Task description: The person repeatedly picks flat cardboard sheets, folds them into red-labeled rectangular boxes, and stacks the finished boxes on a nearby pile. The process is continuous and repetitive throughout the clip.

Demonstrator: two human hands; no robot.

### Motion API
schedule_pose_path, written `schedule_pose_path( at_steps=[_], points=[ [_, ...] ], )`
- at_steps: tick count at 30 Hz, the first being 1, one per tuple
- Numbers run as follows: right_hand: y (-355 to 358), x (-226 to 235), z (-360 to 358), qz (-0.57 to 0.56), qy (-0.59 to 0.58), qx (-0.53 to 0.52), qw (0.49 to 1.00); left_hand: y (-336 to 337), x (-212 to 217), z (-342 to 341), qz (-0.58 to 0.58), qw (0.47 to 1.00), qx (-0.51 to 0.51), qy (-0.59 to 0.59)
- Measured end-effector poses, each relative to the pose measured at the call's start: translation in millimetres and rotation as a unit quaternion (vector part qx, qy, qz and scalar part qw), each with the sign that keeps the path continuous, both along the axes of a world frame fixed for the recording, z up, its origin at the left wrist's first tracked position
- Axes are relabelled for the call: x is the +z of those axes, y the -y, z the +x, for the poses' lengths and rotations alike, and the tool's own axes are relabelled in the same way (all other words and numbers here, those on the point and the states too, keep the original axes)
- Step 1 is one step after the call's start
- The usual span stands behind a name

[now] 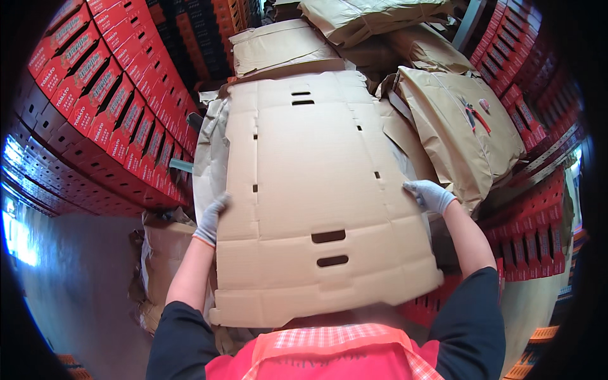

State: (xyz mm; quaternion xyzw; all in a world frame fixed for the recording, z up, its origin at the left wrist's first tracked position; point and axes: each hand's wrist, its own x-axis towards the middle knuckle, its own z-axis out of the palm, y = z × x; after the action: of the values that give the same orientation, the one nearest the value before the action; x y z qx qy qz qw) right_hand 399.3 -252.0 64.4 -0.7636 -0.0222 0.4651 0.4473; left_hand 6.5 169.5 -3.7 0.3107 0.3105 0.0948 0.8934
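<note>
A large flat cardboard box blank, plain brown with creases, slots and cut-out handle holes, lies in front of me and reaches almost to my chest. My left hand, in a pale grey work glove, grips the blank's left edge with the fingertips partly hidden. At the right edge, my right hand, gloved the same way, holds the blank between thumb and fingers. Pale crumpled wrapping paper shows beneath the blank's left side.
Brown paper-wrapped bundles lie behind; pliers with red handles rest on the right wrapped bundle. Tall stacks of red printed boxes rise at left, with more red boxes at right. Another paper-wrapped bundle sits low at left.
</note>
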Motion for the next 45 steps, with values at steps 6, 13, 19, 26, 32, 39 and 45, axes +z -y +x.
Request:
schedule_pose_path(
  at_steps=[6,13,19,26,32,39,45],
  points=[
    [-43,-27,-71,0.149,0.290,0.051,0.944,75,8,68,0.448,0.887,-0.053,-0.094],
    [-113,-66,-148,-0.003,0.635,0.310,0.707,163,-47,152,0.792,0.549,0.034,-0.264],
    [22,19,-24,0.152,0.745,0.189,0.621,61,20,-30,0.932,0.351,-0.055,-0.063],
    [13,17,-66,0.131,0.616,0.538,0.560,114,64,8,0.867,0.350,-0.350,-0.061],
    [-19,68,-84,0.296,0.688,0.146,0.647,144,120,46,0.857,0.512,0.062,-0.005],
    [45,103,-153,0.116,0.228,0.682,0.685,235,143,-22,0.547,0.641,-0.538,0.015],
    [28,88,-125,-0.009,0.150,0.735,0.661,207,161,-11,0.452,0.603,-0.644,-0.133]
  ],
)
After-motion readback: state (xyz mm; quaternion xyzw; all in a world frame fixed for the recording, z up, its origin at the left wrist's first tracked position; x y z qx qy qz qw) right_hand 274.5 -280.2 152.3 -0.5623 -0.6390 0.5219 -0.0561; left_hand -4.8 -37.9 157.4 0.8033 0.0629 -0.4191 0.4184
